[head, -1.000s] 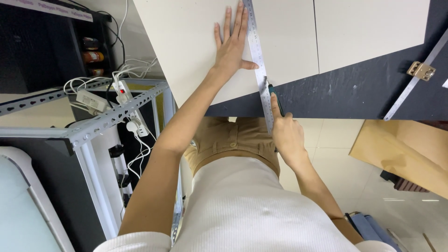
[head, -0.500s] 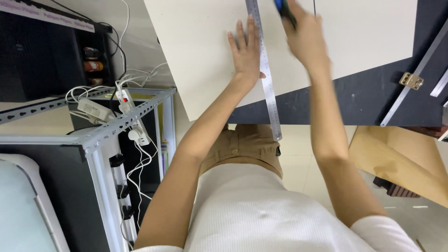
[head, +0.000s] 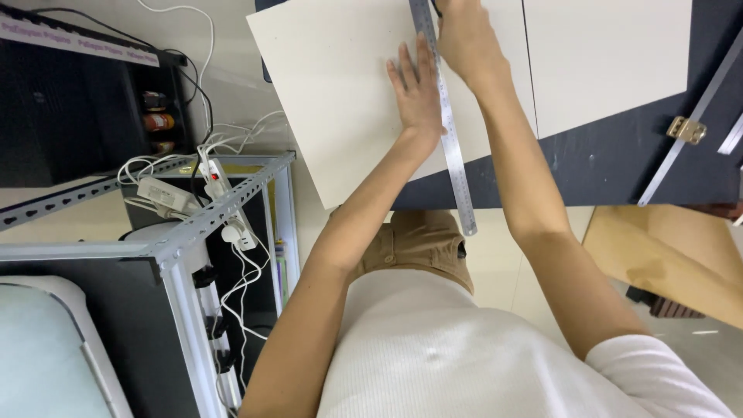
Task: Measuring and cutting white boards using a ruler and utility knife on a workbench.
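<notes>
A large cream board [head: 325, 101] lies on a dark tabletop [head: 619, 166] and overhangs its near edge. A long steel ruler [head: 457, 170] runs along the board, pointing away from me. My left hand [head: 418, 97] lies flat with spread fingers, pressing the board and the ruler's left edge. My right hand [head: 464, 39] is at the far end of the ruler by the frame's top edge. It is closed on a small dark tool [head: 437, 6], most of which is hidden.
A second white sheet [head: 611, 62] lies to the right on the tabletop, near a brass hinge [head: 686, 129] and a thin metal strip [head: 700, 108]. A grey metal rack [head: 193, 232] with power strips and white cables stands at left. A brown panel [head: 665, 255] leans at lower right.
My right hand has gone from the ruler's near end to its far end with the tool. My left hand stays pressed on the board and ruler.
</notes>
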